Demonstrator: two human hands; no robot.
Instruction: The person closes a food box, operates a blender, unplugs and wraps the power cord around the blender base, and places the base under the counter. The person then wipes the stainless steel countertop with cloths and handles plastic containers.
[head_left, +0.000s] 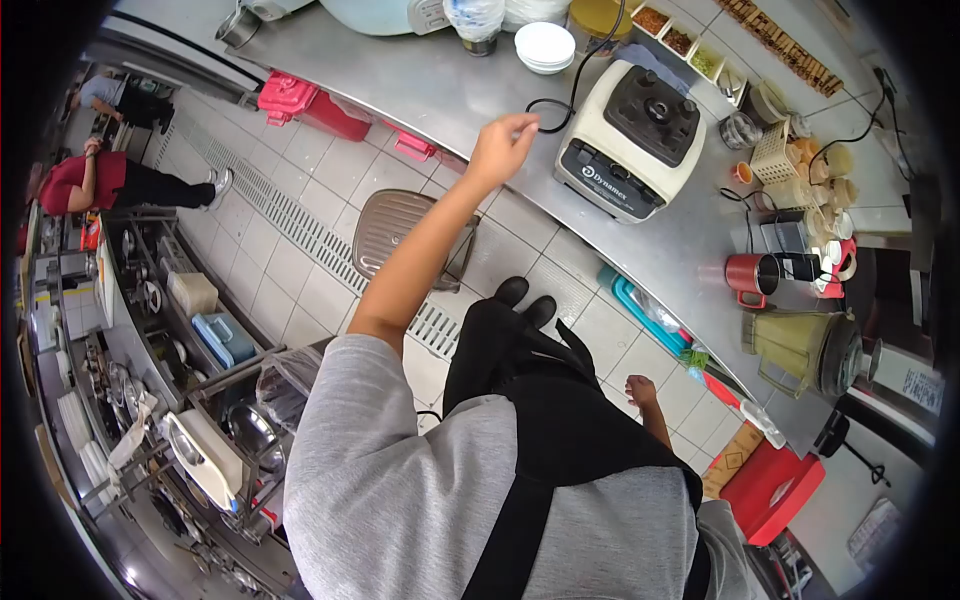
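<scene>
My left hand (503, 148) reaches over the front of the steel counter (440, 95), its fingertips closed on a loop of black cable (574, 88). Just right of it stands a cream and black blender base (632, 140) marked Dynamex, with no jar on top. Low at my side, over the floor, my right hand (640, 389) hangs with its fingers loosely bent and apart, holding nothing. White bowls (545, 47) are stacked behind my left hand.
A red mug (750, 278), a blender jar (795, 345) and a white basket (775, 153) stand along the counter's right. A brown stool (385, 232) is on the floor at left. Shelves (195, 300) with pans line the far left, where two people stand. Red bins (310, 105) sit below the counter.
</scene>
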